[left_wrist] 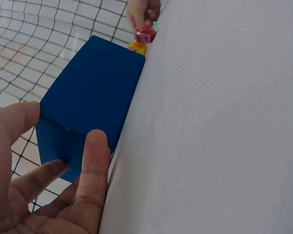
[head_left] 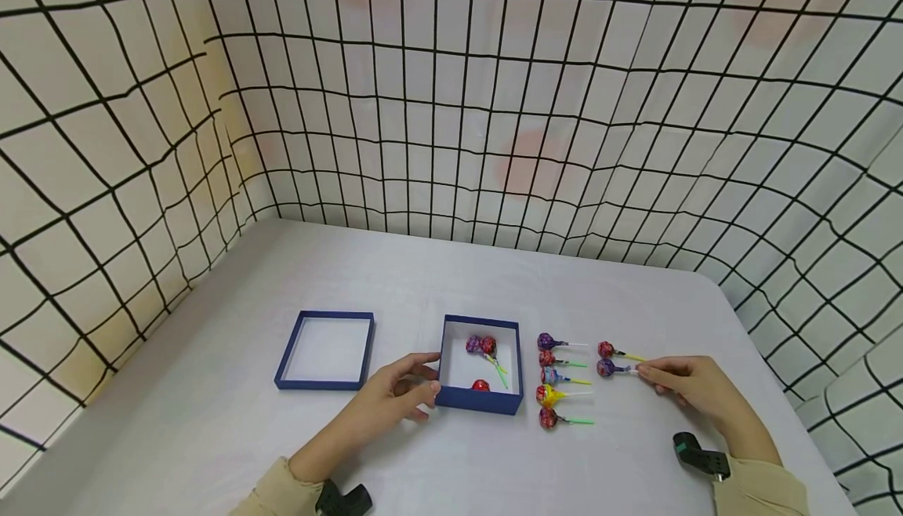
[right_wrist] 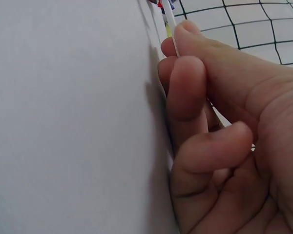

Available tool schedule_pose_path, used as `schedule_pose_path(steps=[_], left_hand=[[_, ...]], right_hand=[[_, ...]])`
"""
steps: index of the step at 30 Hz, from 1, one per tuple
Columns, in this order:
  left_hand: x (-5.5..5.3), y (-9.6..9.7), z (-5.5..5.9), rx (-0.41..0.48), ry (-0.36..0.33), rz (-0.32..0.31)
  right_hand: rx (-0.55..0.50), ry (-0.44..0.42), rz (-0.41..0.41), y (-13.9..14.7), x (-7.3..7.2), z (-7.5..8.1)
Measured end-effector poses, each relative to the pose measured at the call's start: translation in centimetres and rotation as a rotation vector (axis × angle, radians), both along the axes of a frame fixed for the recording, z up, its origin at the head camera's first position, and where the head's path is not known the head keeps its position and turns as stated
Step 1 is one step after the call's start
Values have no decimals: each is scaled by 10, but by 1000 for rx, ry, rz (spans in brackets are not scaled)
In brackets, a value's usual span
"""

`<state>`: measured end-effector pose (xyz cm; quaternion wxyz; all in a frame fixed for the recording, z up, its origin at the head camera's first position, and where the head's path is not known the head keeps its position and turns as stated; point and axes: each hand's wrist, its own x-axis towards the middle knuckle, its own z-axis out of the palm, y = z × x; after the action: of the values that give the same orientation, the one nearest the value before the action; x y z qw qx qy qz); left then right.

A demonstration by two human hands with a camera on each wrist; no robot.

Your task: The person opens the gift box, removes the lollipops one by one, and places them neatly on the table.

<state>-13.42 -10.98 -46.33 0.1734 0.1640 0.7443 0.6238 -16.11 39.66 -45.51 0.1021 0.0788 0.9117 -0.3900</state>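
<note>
My left hand (head_left: 395,394) rests against the left side of a blue open-topped box (head_left: 480,400), its fingertips touching the wall near the front corner. Inside the box lie a purple lollipop (head_left: 473,343) and two red ones, one of them partly hidden behind the front wall. With thumb and fingertips, my right hand (head_left: 687,387) pinches the white stick (right_wrist: 171,19) of a purple lollipop (head_left: 605,368), whose head points left. A red lollipop (head_left: 607,350) with a yellow stick lies just behind it.
Between box and right hand, several lollipops lie in a column, including a yellow one (head_left: 546,396) and a red one (head_left: 548,419) at the front. The box's blue-rimmed lid (head_left: 323,385) lies inside up at the left. Black-grid netting (head_left: 451,120) encloses the white table.
</note>
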Motion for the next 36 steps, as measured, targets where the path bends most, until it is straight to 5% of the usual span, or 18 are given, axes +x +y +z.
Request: schedule_pose_path(steps=[25, 36], left_hand=[[-1, -1, -1, 4, 6, -10], [-1, -1, -2, 6, 1, -13]], right_hand=[[-128, -29, -9, 9, -2, -5], [-110, -5, 67, -2, 0, 17]])
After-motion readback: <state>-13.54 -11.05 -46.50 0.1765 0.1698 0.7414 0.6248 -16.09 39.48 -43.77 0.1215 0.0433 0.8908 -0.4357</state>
